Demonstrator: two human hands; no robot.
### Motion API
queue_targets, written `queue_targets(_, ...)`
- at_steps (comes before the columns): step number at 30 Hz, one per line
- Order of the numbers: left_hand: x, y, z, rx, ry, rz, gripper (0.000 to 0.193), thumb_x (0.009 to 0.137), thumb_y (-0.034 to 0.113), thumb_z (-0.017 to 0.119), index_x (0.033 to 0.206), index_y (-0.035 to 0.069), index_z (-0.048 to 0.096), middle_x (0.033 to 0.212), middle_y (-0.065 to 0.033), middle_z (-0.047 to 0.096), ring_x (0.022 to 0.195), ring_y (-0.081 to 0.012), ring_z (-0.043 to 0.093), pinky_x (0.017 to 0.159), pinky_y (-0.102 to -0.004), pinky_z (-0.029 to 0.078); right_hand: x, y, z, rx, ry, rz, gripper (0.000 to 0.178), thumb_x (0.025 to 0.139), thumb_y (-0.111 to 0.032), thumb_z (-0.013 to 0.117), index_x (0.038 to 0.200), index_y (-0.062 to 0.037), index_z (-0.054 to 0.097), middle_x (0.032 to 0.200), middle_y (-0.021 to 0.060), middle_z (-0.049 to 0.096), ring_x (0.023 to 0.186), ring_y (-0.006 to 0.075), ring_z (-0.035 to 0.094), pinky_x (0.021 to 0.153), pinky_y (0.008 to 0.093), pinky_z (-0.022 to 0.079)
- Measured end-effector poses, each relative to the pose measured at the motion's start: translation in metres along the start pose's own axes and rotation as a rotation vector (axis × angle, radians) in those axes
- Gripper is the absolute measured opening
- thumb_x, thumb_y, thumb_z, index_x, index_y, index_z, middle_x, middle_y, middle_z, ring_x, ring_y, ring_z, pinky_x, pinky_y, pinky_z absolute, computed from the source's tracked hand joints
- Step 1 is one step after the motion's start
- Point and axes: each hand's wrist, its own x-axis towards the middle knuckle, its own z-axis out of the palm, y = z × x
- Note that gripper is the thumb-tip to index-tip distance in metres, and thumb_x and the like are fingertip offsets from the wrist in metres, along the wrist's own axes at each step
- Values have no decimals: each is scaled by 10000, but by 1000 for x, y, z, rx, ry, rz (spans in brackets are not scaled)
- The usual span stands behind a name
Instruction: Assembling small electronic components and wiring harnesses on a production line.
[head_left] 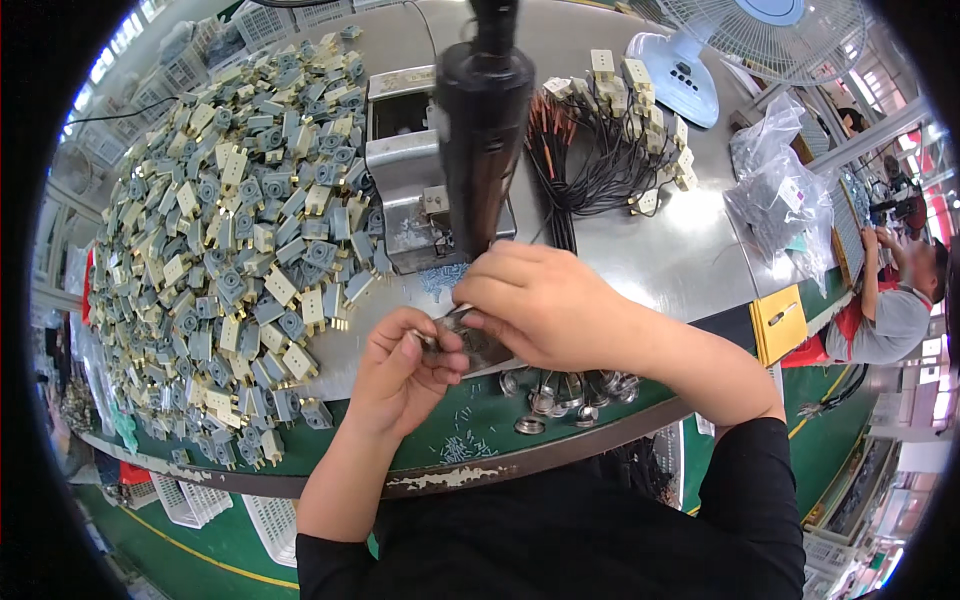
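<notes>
My left hand (402,365) is closed in a pinch around a small metal part (428,341), mostly covered by the fingers. Close beside it, my right hand (545,305) bends over from the right with thumb and fingers pressed together. What sits in its fingertips is hidden. Just above the right hand hangs a black electric screwdriver (485,130), its lower tip out of sight behind the fingers. Small bluish screws (440,278) lie loose at the foot of a metal machine (405,170). More screws (465,447) are scattered near the table's front edge.
A large heap of grey-and-cream plug parts (240,230) covers the left side. Shiny round metal pieces (570,395) lie right of my hands. Behind are bundled black cables (600,150), a blue fan (680,75) and plastic bags (785,185). A co-worker (890,290) sits at right.
</notes>
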Motion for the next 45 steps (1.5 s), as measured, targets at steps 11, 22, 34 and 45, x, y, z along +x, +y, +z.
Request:
queue_targets(11,1,14,-3,39,114,-78,434,1117,377,538,913,-2,597,801,-128,613,643,-161,500,575,-279,377,-4,21,9,426,-308,71,131,886,-74,769,987,-5,722,826,142,709,737,358,695,658,433,554)
queue_targets(22,3,26,4,251,-103,72,196,958,123,784,1053,39,634,844,-39,650,741,-99,594,642,-238,455,2,4,17,418,-137,202,146,822,-33,823,958,-9,777,741,117,684,624,285,670,563,382,500)
queue_targets(34,8,26,7,774,46,149,408,1038,159,691,1324,-120,608,1179,-218,745,1028,-282,762,910,-368,615,4,10,3,360,-55,115,156,749,-41,856,895,-41,802,641,51,601,533,209,544,489,339,387)
queue_targets(45,9,15,4,271,-126,-24,450,1024,173,705,1341,-128,598,1170,-253,736,1025,-339,770,900,-465,653,9,9,-9,594,-158,269,79,802,-85,833,853,-48,787,671,77,654,573,224,601,529,343,442)
